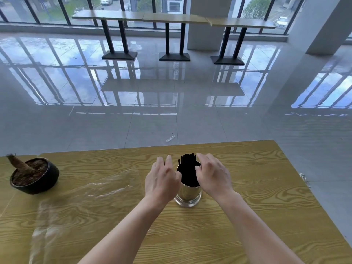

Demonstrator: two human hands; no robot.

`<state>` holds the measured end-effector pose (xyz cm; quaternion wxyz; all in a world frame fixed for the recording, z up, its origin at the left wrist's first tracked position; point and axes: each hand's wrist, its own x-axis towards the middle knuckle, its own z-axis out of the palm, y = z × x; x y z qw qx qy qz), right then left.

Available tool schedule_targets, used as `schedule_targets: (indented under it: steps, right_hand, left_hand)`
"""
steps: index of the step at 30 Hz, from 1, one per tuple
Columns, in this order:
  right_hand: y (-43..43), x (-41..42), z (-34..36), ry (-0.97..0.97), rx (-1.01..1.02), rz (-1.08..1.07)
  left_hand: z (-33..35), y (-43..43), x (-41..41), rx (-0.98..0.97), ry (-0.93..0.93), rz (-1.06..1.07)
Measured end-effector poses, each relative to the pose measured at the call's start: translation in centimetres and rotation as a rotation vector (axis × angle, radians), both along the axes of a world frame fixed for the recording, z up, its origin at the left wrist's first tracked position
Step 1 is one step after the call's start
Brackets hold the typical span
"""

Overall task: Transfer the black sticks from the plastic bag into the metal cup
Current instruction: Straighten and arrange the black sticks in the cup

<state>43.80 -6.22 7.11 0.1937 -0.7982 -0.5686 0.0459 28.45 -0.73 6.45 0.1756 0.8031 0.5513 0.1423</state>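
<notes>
Many thin black sticks (187, 164), likely light, stiff, prone to splay; best gathered around the bundle's upper ends. Standing packed in metal cup (188, 194) on wooden table (247, 216). Left hand (162, 180), right hand (211, 174): fingers spread, flanking, empty. Plastic bag (80, 199) flat, apparently emptied.

Worktop (247, 216): yellow wood-grain laminate, smooth, low sheen.
Metal cup (187, 195): polished metal, mirror-glossy wall.
Black sticks (188, 168): matt black; material unclear.
Plastic bag (80, 202): clear thin film, crinkled, glossy highlights.
Plant pot (44, 184): black, satin finish; rough brown soil and stump.
Floor (171, 92): glossy, reflective tile.
</notes>
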Motion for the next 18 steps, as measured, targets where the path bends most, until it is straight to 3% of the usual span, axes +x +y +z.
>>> schedule_targets:
  steps: [8,13,18]
  right_hand:
    - [0.0,-3.8,1.9,0.023,0.144,0.106]
    - [0.8,-4.3,0.4,-0.043,-0.139,0.172]
    - [1.5,-3.7,-0.8,-0.069,-0.247,0.124]
  left_hand:
    - [0.9,0.0,-7.0,0.032,-0.017,0.081]
    - [0.5,-1.3,-10.2,-0.001,-0.006,0.105]
    - [-0.7,-3.1,-12.2,-0.032,0.012,0.094]
